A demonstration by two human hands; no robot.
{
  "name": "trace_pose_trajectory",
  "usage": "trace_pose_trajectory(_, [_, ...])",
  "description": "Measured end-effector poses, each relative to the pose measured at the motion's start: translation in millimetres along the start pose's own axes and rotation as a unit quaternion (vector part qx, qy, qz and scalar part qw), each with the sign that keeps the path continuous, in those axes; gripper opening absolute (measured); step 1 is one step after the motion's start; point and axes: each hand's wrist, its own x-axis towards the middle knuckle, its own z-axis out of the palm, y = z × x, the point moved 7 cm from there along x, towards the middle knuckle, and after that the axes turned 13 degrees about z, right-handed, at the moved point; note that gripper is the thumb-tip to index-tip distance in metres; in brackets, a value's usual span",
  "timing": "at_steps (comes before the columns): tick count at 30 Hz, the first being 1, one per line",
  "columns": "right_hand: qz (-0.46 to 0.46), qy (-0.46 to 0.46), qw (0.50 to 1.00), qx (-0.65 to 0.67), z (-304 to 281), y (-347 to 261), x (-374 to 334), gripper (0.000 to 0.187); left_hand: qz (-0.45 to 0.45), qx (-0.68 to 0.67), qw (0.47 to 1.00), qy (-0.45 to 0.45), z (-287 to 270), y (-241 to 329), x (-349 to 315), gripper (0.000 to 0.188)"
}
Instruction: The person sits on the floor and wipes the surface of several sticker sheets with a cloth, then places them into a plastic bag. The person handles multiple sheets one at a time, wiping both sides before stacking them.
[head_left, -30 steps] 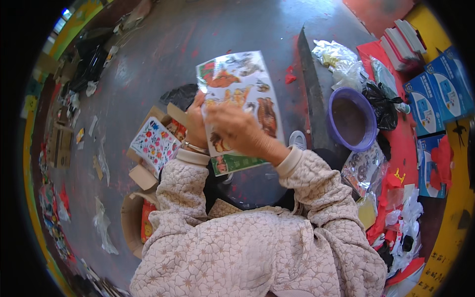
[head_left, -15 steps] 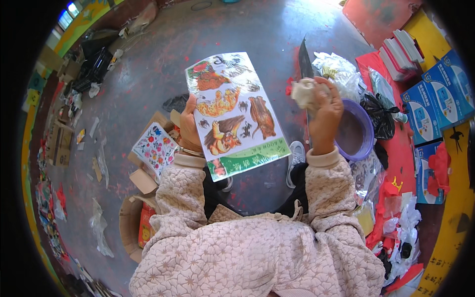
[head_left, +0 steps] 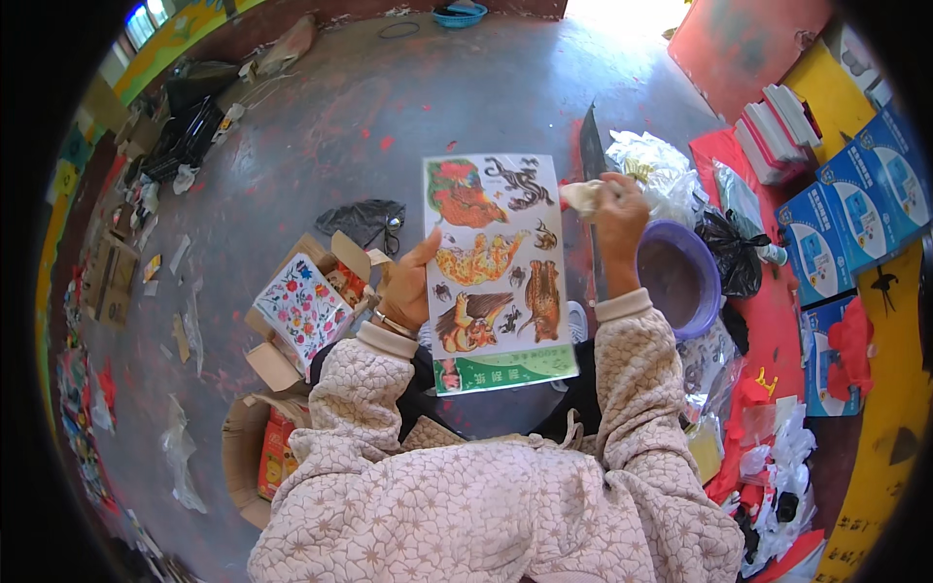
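My left hand (head_left: 406, 284) grips the left edge of a sticker sheet (head_left: 499, 267), thumb on its face. Tigers and other animals are printed on it, with a green band along the bottom. In my right hand (head_left: 624, 219) is a crumpled off-white cloth (head_left: 581, 197), pinched between the fingers. The cloth is beside the sheet's upper right edge; whether they touch I cannot tell. Close to my right wrist stands a purple basin (head_left: 717, 277).
Left of my legs sit an open carton with a floral sheet (head_left: 303, 299) and a cardboard box (head_left: 243, 447) holding a red package (head_left: 277, 452). A black plastic bag (head_left: 360, 222) lies beyond. Blue boxes (head_left: 816, 248), white plastic (head_left: 649, 160) and a red cloth (head_left: 777, 335) are at right.
The sheet has shifted right and turned more upright, carried by my left hand. My right hand, still holding the cloth, has come left and slightly down, nearer the sheet.
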Motion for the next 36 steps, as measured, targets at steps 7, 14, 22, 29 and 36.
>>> trace_pose_trajectory(7, [-0.315,-0.199,0.925,0.068,50.4,-93.6,-111.7,0.013,-0.056,0.155,0.984,-0.065,1.1,-13.0,-2.9,0.041])
trace_pose_trajectory(14, [-0.288,-0.047,0.949,-0.117,77.9,-38.2,-48.2,0.014,-0.084,0.358,0.930,-0.016,-16.6,-14.6,-19.4,0.050])
trace_pose_trajectory(22, [0.274,-0.055,0.904,0.323,1.1,87.1,64.9,0.015,-0.011,0.129,0.992,-0.006,-33.3,13.8,-8.5,0.048])
trace_pose_trajectory(29, [0.357,-0.345,0.824,0.275,56.1,52.4,-12.1,0.023,0.035,0.152,0.988,-0.015,-20.3,18.2,-5.7,0.040])
trace_pose_trajectory(36, [0.259,-0.434,0.813,0.290,55.2,18.6,-26.6,0.016,0.037,0.194,0.980,-0.035,-28.9,16.5,-14.1,0.032])
